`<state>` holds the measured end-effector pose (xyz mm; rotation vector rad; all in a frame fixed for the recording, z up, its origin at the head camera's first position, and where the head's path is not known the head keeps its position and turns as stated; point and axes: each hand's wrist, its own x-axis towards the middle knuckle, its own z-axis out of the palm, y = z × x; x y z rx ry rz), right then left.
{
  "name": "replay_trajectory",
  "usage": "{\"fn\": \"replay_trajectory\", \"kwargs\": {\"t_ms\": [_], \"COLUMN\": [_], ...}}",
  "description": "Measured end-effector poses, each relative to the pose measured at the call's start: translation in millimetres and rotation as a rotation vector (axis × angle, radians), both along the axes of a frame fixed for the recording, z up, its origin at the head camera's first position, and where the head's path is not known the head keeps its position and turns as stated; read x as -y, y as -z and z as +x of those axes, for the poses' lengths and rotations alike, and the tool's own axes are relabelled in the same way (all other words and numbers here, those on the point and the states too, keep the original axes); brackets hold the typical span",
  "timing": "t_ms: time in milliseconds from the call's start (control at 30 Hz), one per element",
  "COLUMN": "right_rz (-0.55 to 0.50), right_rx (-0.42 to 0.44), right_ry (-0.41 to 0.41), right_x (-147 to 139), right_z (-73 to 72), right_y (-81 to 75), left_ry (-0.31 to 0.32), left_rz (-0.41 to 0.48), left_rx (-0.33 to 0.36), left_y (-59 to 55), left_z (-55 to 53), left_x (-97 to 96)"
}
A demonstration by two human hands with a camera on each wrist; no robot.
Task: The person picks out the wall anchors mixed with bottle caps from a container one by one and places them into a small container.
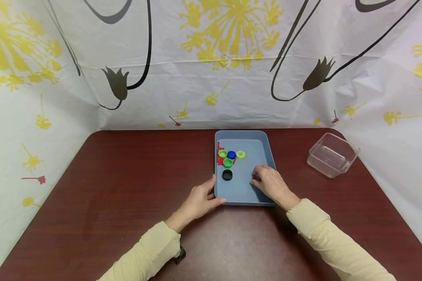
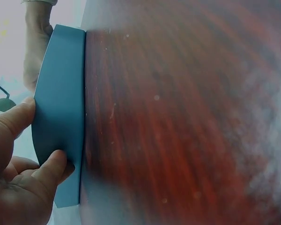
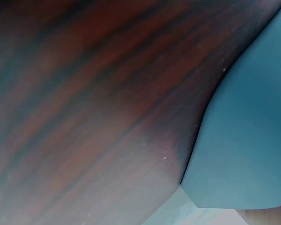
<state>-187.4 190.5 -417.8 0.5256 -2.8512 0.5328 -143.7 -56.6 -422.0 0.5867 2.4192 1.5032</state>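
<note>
A blue-grey rectangular tray (image 1: 240, 194) lies on the table. My left hand (image 1: 199, 201) holds its near left corner, thumb at the front edge and fingers along the left side. In the left wrist view those fingers (image 2: 51, 171) press against the outer wall. Over the tray's right half, my right hand (image 1: 270, 182) pinches a small red piece (image 1: 253, 177), mostly covered by the fingertips. Toward the tray's left side sit a black cap (image 1: 227, 175), a blue cap (image 1: 231, 155), several green caps (image 1: 227, 163) and several red pieces (image 1: 220, 160).
A clear plastic container (image 1: 332, 156) stands on the dark red wooden table (image 1: 144, 168), right of the tray. White cloth with printed yellow flowers (image 1: 211, 97) hangs behind the table and along both sides.
</note>
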Motion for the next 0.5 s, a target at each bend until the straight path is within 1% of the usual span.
{"fn": "replay_trajectory", "kwargs": {"t_ms": [167, 367, 500], "right_rz": [-0.051, -0.100, -0.130], "right_rx": [-0.018, -0.028, -0.071], "right_ry": [-0.016, -0.026, -0.021], "right_x": [-1.6, -4.9, -8.9], "right_z": [1.4, 2.0, 0.3], "right_y": [-0.5, -5.3, -11.5], "left_ry": [0.003, 0.004, 0.003], "left_rz": [-0.002, 0.000, -0.002], "left_rx": [-0.005, -0.008, -0.004], "left_y": [-0.7, -1.9, -2.8], "left_z": [0.8, 1.2, 1.4], "left_x": [0.3, 0.5, 0.6]}}
